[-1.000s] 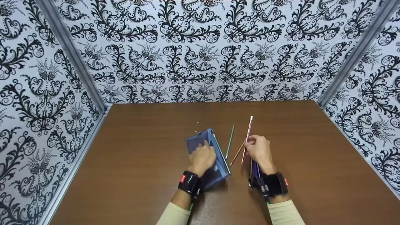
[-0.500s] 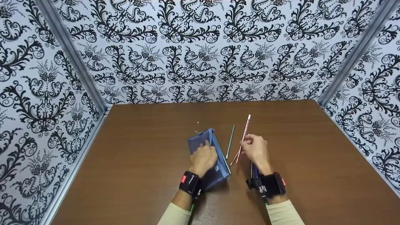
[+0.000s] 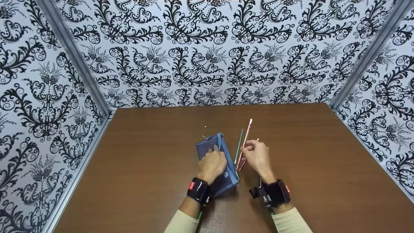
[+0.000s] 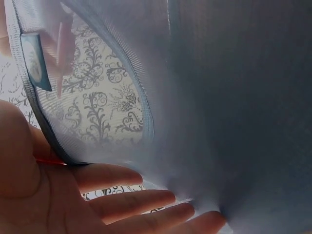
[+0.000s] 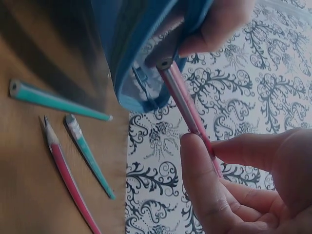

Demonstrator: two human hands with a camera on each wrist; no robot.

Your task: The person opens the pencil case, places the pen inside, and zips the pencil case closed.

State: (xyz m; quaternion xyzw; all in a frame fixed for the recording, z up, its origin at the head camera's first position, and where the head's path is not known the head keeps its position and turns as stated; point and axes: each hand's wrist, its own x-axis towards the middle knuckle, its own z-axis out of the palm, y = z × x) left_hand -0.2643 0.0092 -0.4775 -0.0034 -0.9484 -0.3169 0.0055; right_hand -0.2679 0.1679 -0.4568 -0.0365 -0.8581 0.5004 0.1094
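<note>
My left hand (image 3: pixel 212 164) holds a blue see-through mesh pencil case (image 3: pixel 226 186) up off the table, tilted, with its zipped mouth facing right. In the left wrist view, the fingers (image 4: pixel 131 202) lie along the underside of the case's mesh (image 4: pixel 234 97). Between thumb and fingers, my right hand (image 3: pixel 257 158) pinches a pink-and-white pencil (image 3: pixel 247 131). In the right wrist view, the near end of that pencil (image 5: pixel 180 97) is at the open mouth of the case (image 5: pixel 124 73); whether it is inside is hard to tell.
On the wooden table lie a teal pencil (image 5: pixel 53 100), a second teal pencil (image 5: pixel 90 158) with a metal-banded end and a red pencil (image 5: pixel 68 183), close to the case. Small light bits (image 3: pixel 205 126) lie beyond it. Patterned walls (image 3: pixel 210 64) enclose the table's back and sides.
My right hand has moved left with the pink-and-white pencil, bringing it up to the case. The left hand and the case have shifted only slightly to the right.
</note>
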